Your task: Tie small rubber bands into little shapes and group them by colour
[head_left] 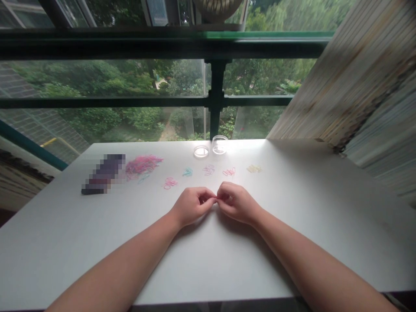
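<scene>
My left hand and my right hand meet fingertip to fingertip just above the white table. Both are closed in a pinch, and whatever is between the fingertips is too small to make out. Beyond them lie little groups of thin loops like small rubber bands: pink loops, teal loops, lilac loops, coral-red loops and pale yellow loops. A larger mixed pile of loops, mostly pink and purple, spreads to the left.
At the table's far edge stand a clear round container and a shallow clear round dish or lid. A dark, pixelated object lies far left. Behind the table run green window bars; a striped curtain hangs right.
</scene>
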`<control>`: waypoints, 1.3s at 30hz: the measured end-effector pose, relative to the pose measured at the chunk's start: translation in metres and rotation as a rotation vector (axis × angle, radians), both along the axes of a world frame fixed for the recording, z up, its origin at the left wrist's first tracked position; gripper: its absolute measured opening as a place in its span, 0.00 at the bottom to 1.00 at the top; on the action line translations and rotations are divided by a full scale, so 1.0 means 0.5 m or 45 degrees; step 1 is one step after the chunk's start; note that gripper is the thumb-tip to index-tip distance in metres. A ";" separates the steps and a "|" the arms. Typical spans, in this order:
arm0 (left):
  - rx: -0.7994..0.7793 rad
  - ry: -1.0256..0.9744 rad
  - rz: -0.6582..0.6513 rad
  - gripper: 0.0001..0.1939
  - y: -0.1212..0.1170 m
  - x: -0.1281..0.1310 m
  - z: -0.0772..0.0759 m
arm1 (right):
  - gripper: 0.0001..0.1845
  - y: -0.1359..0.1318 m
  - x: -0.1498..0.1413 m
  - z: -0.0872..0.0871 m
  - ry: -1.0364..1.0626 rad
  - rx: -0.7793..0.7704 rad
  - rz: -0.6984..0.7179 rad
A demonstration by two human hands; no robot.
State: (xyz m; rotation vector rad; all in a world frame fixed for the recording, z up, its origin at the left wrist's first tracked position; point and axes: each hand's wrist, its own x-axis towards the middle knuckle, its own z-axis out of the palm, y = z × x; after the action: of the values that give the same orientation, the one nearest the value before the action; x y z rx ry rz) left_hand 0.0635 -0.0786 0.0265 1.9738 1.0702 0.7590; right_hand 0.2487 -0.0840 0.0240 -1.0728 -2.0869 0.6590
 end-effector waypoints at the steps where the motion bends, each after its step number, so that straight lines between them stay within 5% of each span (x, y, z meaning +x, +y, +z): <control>1: 0.006 -0.004 -0.002 0.08 0.000 0.000 0.001 | 0.06 0.000 0.000 0.000 0.004 -0.021 0.019; 8: 0.051 -0.053 -0.015 0.06 -0.001 -0.001 0.003 | 0.04 -0.003 -0.004 0.006 -0.002 -0.205 0.017; 39: -0.070 -0.024 0.028 0.10 -0.001 0.004 -0.003 | 0.05 0.001 -0.003 0.000 0.039 -0.206 0.040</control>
State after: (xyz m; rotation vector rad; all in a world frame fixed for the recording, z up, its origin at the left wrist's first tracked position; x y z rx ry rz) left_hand 0.0654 -0.0790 0.0250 1.9082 1.0922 0.7509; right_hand 0.2475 -0.0835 0.0241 -1.1127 -2.0552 0.8667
